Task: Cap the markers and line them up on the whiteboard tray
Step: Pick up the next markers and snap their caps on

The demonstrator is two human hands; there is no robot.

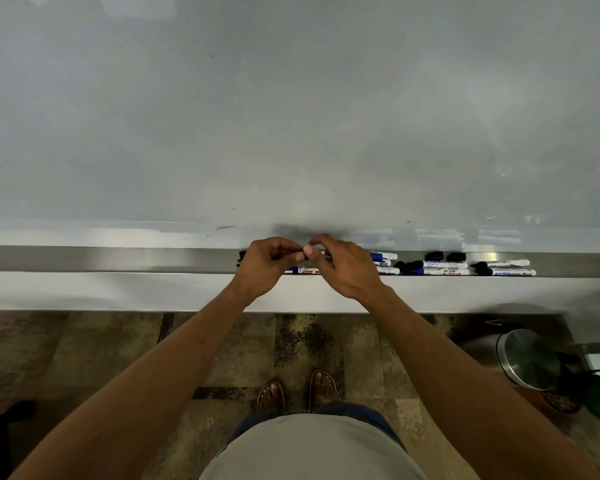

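Note:
A long metal whiteboard tray [118, 259] runs across the view below the whiteboard. My left hand [262, 268] and my right hand [347, 268] meet above the tray's middle, fingertips together on a small dark marker piece [300, 254]; most of it is hidden by my fingers. Under my hands lies a blue and white marker [300, 270]. More white markers [440, 268] with blue and black ends lie to the right, beside loose black caps [445, 256]. A further pair of markers [510, 267] lies farthest right.
The grey whiteboard [291, 116] fills the upper view. Below the tray is a white ledge [118, 292], then patterned carpet with my sandalled feet. A steel bin [530, 358] and a green plant stand at the lower right.

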